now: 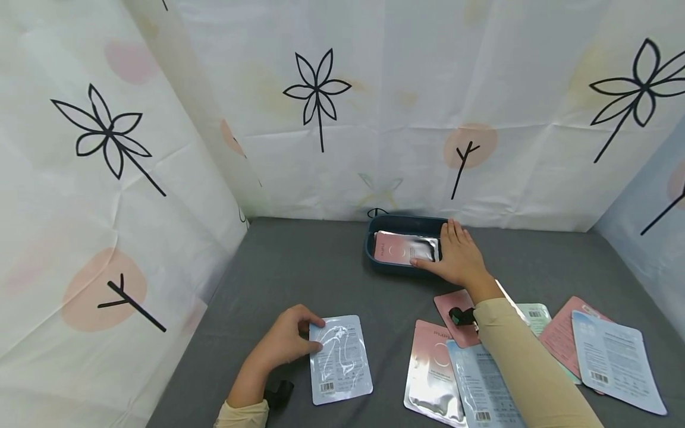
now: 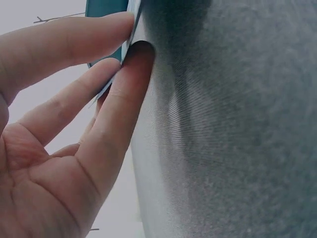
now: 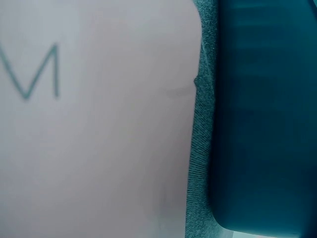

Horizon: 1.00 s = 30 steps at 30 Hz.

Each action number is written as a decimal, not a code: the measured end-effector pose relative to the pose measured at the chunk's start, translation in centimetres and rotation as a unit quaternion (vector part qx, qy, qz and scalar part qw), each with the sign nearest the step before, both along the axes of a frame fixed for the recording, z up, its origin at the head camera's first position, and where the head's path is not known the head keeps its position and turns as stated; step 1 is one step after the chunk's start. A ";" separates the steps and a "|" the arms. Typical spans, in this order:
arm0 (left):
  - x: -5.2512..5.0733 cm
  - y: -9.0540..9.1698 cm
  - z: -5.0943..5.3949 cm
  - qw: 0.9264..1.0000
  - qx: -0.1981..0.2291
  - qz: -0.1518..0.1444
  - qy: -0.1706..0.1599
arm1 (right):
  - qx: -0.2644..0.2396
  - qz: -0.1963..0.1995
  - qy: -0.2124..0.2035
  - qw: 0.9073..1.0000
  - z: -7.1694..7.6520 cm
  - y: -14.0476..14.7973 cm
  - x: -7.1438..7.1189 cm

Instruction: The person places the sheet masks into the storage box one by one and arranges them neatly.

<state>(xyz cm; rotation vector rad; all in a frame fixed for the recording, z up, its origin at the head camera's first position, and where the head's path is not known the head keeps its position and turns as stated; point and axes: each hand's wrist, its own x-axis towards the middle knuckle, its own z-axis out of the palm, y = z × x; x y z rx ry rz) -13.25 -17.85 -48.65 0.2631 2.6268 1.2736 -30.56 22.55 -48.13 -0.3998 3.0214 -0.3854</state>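
Head cam looks forward-down over table (image 1: 241, 285). Both wrist cams close-in, rolled sideways. Head, right wrist share bin (image 3: 267, 124).

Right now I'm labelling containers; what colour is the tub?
Dark teal-blue; the tub shows best in the head view.

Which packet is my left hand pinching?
The pale blue packet furthest left in the head view, its edge pinched by your left hand; all other packets lie further right.

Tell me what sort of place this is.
Likely a makeshift tabletop booth: printed pale fabric hangs round three sides of a grey surface, where flat packets lie in and near a dark blue bin.
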 end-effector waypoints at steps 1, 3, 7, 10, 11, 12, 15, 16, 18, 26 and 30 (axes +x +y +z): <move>0.0 0.0 0.0 1.000 0.002 -0.002 0.001 | -0.001 0.000 0.000 1.000 0.0 0.0 0.0; 0.0 0.1 0.0 1.000 0.010 -0.003 0.001 | -0.001 0.000 0.000 1.000 0.0 0.0 0.0; 0.1 0.2 0.0 0.999 0.031 -0.007 -0.005 | -0.003 -0.001 0.003 1.000 0.1 0.0 0.0; 0.0 0.2 -0.1 0.999 0.042 -0.013 -0.016 | -0.003 0.000 0.002 1.000 0.1 0.0 0.0; 0.0 0.2 -0.2 0.999 0.044 -0.016 -0.019 | -0.003 0.000 0.001 1.000 0.1 0.0 -0.1; 0.0 0.2 -0.2 0.999 0.046 -0.020 -0.021 | -0.003 0.000 0.001 1.000 0.1 0.0 -0.1; -0.1 0.2 -0.3 0.998 0.046 -0.025 -0.025 | -0.003 0.000 0.000 1.000 0.1 0.0 -0.1; -0.1 0.2 -0.3 0.998 0.044 -0.026 -0.022 | -0.002 0.000 0.000 1.000 0.0 0.0 -0.1; -0.1 0.2 -0.2 0.999 0.034 -0.026 -0.015 | -0.001 0.000 0.000 1.000 0.0 0.0 0.0; 0.0 0.3 0.0 1.000 0.018 -0.017 -0.002 | -0.002 0.000 0.005 1.000 0.1 -0.1 0.1; 0.0 0.4 0.2 1.000 0.028 -0.007 0.000 | -0.001 0.001 0.007 1.000 0.1 -0.1 0.1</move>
